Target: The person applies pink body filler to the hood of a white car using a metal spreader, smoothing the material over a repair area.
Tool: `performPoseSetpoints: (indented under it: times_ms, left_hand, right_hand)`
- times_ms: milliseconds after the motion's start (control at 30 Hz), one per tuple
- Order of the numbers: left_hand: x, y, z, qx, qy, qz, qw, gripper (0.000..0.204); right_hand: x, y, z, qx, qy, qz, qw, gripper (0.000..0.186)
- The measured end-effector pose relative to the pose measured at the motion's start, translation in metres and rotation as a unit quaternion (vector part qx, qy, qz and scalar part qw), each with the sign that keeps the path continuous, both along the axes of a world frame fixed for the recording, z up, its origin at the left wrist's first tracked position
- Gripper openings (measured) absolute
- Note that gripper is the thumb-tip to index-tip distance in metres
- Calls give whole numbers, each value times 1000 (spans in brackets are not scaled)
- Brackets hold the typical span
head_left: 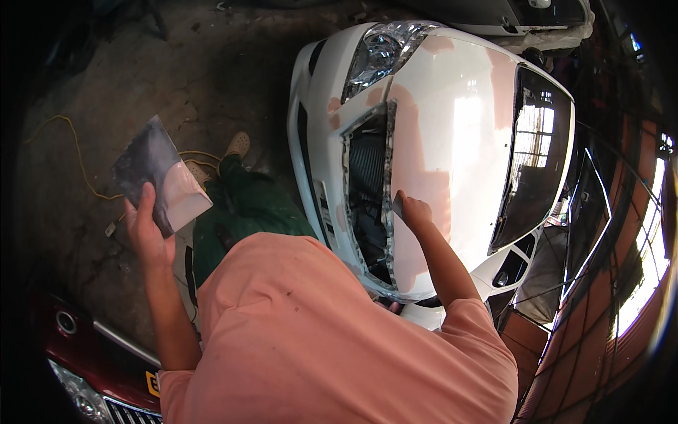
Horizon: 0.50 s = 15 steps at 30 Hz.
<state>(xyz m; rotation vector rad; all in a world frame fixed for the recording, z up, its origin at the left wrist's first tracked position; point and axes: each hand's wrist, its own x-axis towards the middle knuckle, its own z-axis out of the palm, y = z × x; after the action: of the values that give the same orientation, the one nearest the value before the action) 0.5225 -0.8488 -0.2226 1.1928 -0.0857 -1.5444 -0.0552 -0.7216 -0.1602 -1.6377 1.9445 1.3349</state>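
Note:
My left hand (147, 230) grips a flat grey putty board (143, 155) by its lower edge, thumb on top. A smooth pale pink patch (185, 192), like filler, covers part of the board. My right hand (415, 210) is closed at the front edge of the white car hood (472, 212). Between its fingers is a small dark flat piece (397, 205), like a putty spreader, mostly hidden. It touches or nearly touches pinkish filler (429, 187) along the hood's edge. Just in front of that edge is the open grille gap (369, 169).
The white car's headlight (381, 53) and windshield (533, 145) lie beyond the hood. A yellow cord (79, 152) runs over the floor by my feet. Behind me at the lower left stands a dark red vehicle (85, 346). Another car (508, 18) is at the top.

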Motion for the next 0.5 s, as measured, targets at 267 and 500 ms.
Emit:
performPoseSetpoints:
  times_ms: [267,500]
  left_hand:
    - [1,1,4,-11,7,-19,1000,47]
    - [2,12,-2,-15,-7,-20,1000,50]
  right_hand:
    - [-5,-46,-7,-87,-23,20,996,35]
    - [-8,-153,-3,-200,-8,29,979,44]
